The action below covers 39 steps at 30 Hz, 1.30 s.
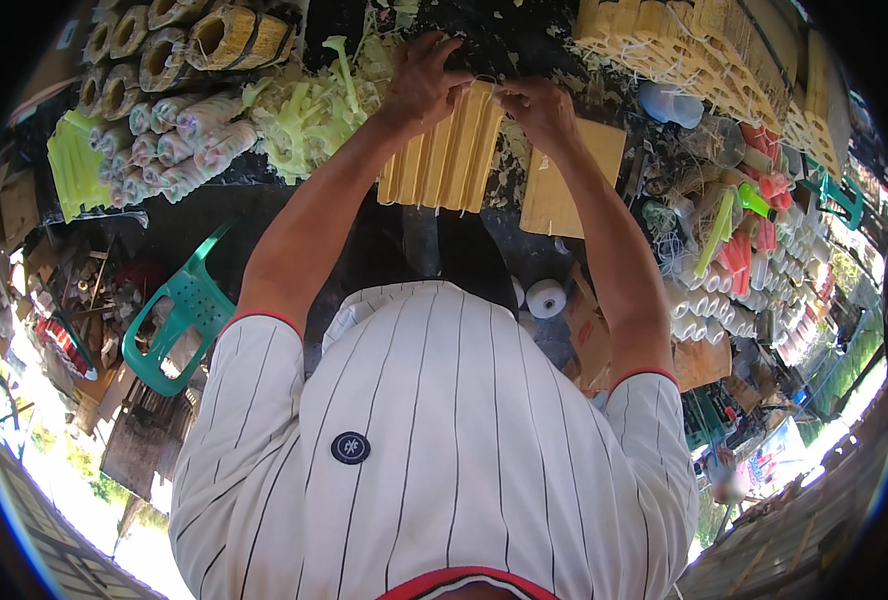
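A tan grooved block (441,145), its channels running lengthwise, stands before me. At its far end my left hand (427,85) has thumb and forefinger pinched together. My right hand (542,112) pinches at the far right corner, its fingers closed. A thin pale string (481,79) runs between the fingertips along the block's far edge; its ends are hidden in the fingers. Beside the grooved block, under my right forearm, lies a flat tan board (556,190).
Yellow-green waxy scraps (309,120) heap left of my left hand. Wrapped bundles (199,125) and hollow tan blocks (229,38) are stacked farther left. More tan blocks with holes (689,45) stand far right. Below are a green plastic chair (186,310) and a white thread spool (545,298).
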Each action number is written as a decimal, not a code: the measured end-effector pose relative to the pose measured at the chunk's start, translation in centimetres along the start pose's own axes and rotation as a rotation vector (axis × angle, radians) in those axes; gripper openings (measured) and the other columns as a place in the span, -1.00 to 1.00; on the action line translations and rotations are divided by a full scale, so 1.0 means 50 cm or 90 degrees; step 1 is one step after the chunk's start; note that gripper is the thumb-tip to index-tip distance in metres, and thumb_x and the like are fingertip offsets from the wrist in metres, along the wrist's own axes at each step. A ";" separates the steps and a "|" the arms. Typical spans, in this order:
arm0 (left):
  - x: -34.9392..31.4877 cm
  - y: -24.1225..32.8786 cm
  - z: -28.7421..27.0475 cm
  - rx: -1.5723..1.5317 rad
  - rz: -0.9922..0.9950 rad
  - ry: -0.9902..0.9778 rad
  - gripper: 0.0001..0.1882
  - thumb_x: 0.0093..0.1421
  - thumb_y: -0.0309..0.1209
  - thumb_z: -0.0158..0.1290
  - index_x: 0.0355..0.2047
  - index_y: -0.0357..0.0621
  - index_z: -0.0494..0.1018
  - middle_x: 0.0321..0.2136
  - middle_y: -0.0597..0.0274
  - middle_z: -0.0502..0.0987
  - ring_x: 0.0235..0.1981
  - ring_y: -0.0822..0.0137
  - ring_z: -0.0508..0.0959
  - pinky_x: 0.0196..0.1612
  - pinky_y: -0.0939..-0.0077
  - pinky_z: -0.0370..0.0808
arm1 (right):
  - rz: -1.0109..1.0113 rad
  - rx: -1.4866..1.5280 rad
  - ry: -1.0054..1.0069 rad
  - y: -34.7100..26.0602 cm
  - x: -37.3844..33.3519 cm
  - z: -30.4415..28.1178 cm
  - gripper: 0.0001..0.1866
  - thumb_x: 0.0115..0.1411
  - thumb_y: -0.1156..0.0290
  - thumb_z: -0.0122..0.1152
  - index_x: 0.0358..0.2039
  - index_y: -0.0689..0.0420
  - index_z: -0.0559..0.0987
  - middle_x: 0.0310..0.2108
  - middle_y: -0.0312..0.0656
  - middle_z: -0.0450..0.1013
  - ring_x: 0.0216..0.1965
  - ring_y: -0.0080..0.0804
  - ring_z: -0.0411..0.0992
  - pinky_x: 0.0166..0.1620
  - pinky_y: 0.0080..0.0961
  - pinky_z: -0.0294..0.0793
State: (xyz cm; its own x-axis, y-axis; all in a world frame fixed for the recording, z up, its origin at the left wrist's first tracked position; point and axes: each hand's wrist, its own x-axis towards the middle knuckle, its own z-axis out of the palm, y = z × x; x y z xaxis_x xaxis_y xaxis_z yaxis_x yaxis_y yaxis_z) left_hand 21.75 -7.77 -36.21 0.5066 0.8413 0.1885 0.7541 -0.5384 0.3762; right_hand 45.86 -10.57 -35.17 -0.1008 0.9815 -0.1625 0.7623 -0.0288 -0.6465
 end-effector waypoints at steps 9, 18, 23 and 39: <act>-0.006 -0.006 0.017 -0.026 -0.048 0.019 -0.82 0.20 -0.26 0.40 -0.17 0.36 0.81 0.28 0.28 0.51 0.41 0.10 0.33 0.39 -0.04 0.24 | 0.116 0.073 -0.047 0.005 0.024 0.003 -0.62 0.21 0.06 0.55 -0.12 0.07 0.83 -0.45 -0.19 0.71 -0.37 -0.48 0.68 -0.21 -0.43 0.66; -0.015 -0.009 0.019 -0.027 -0.059 0.030 -0.81 0.21 -0.26 0.39 -0.17 0.38 0.80 0.24 0.27 0.53 0.39 0.11 0.34 0.37 -0.01 0.22 | 0.218 0.233 -0.062 0.008 0.041 0.011 -0.69 0.27 0.20 0.48 -0.12 0.16 0.81 -0.40 -0.14 0.72 -0.38 -0.41 0.70 -0.25 -0.39 0.68; -0.017 -0.006 0.029 -0.027 -0.049 0.071 -0.80 0.16 -0.24 0.42 -0.18 0.37 0.80 0.19 0.29 0.56 0.34 0.13 0.39 0.34 -0.01 0.24 | 0.156 0.397 -0.136 0.065 0.042 -0.002 -0.65 0.26 0.40 0.47 -0.06 0.42 0.72 -0.33 0.00 0.71 -0.33 -0.36 0.72 -0.23 -0.47 0.72; -0.023 0.028 0.024 -0.040 -0.073 0.078 -0.72 0.11 -0.14 0.47 -0.15 0.26 0.80 0.21 0.16 0.54 0.35 0.04 0.38 0.36 -0.10 0.24 | 0.294 0.420 -0.184 0.038 0.065 -0.004 -0.73 0.27 0.35 0.48 -0.17 0.33 0.76 -0.40 -0.16 0.66 -0.42 -0.47 0.62 -0.34 -0.51 0.59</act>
State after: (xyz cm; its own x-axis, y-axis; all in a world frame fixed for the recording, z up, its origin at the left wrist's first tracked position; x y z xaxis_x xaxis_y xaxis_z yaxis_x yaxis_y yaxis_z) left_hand 22.70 -9.57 -36.97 0.3615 0.8986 0.2486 0.7741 -0.4379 0.4572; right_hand 47.11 -7.39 -36.75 -0.0989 0.7607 -0.6416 0.2475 -0.6057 -0.7562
